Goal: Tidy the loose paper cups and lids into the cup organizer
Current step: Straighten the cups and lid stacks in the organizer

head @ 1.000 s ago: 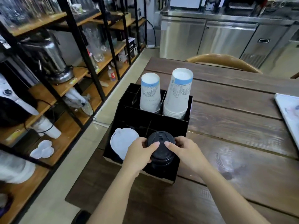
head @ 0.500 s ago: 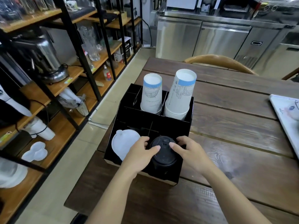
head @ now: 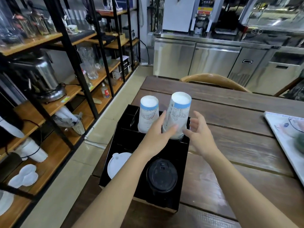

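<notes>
A black cup organizer [head: 113, 152] stands at the left edge of the wooden table. Two upside-down stacks of white paper cups with blue bands fill its far slots: a shorter stack [head: 148, 115] on the left and a taller stack [head: 179, 111] on the right. Black lids [head: 162, 176] sit in the near right slot, white lids [head: 117, 163] in the near left. My left hand [head: 158, 135] is open, fingers against the taller stack's left side. My right hand [head: 199, 134] is open just right of that stack, not clearly touching it.
A white tray [head: 286, 137] lies at the table's right edge. A wooden chair back [head: 213, 79] stands beyond the table. Black-framed wooden shelves [head: 69, 92] with glassware and appliances run along the left. Steel counters [head: 213, 60] line the back.
Both hands let go of the black lids in the near right slot and moved forward to either side of the taller cup stack. The camera tilted up.
</notes>
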`<state>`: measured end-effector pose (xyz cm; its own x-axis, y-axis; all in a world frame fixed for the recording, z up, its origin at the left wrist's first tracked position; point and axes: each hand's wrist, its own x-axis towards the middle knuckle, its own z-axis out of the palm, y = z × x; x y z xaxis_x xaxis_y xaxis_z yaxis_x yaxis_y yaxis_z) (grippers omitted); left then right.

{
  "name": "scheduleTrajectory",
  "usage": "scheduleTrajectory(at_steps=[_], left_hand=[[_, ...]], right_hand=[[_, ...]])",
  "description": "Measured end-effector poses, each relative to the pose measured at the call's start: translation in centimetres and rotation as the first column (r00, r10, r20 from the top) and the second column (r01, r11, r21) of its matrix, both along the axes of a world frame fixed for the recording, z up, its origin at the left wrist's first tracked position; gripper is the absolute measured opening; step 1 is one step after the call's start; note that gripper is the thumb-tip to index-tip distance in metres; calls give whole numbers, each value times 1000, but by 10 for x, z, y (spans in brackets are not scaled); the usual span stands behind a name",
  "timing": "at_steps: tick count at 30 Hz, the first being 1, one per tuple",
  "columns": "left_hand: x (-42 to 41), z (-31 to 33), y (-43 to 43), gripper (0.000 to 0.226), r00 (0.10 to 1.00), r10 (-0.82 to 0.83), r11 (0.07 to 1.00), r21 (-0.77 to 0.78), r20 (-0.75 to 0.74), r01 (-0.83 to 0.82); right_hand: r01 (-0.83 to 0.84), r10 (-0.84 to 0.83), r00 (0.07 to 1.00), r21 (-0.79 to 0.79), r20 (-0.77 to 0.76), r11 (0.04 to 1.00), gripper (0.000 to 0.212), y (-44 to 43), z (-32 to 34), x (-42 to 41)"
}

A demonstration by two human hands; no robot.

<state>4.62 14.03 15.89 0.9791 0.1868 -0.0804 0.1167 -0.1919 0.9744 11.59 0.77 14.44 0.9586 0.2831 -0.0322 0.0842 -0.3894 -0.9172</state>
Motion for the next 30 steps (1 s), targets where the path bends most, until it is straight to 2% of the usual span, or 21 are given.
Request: scheduleTrajectory(at_steps=[2, 6, 7, 9, 12, 19, 25, 27, 28, 30], left_hand=[[6, -3, -4, 73, 999, -47, 998, -38, -13, 47], [18, -9, -8, 79, 999, -41, 996, -77, -10, 40], [20, -10, -9, 80, 999, -46, 994, -96, -5, 45], [24, -13, -10, 85, 998, -56, 992, -116, -9, 55], [27, -17, -9, 93, 997, -77, 993, -91, -12, 76], [36, -16, -3, 95, 995, -92, 982, -169, -30, 86], [44, -19, 4, 97, 989, -136, 972, -198, -52, 124], [44, -17, 6, 91, 989, -137, 979, -163, -59, 125], [44, -16, 7, 80, 993, -106, 987, -127, -45, 99], [39, -13, 6, 35, 996, 81, 995, -53, 30, -79]], right_hand=[[-89, 90, 994, 22, -60, 996, 82, 2, -2, 7], [-180, 187, 975, 68, -120, 981, 108, 4, -7, 16], [-206, 213, 971, 71, -107, 976, 105, 4, -6, 17], [-254, 260, 964, 106, -56, 961, 88, 3, 0, 14], [-280, 283, 959, 146, 6, 949, 74, 1, 4, 9], [-217, 211, 975, 80, 76, 973, 80, 1, -11, 1], [-167, 168, 985, -28, 47, 986, 89, 5, -21, -6], [-130, 132, 990, -26, 53, 991, 90, 6, -25, -4], [-80, 81, 994, -28, 71, 996, 87, 6, -25, -4], [82, -78, 984, -13, 158, 997, 66, 5, -24, -7]])
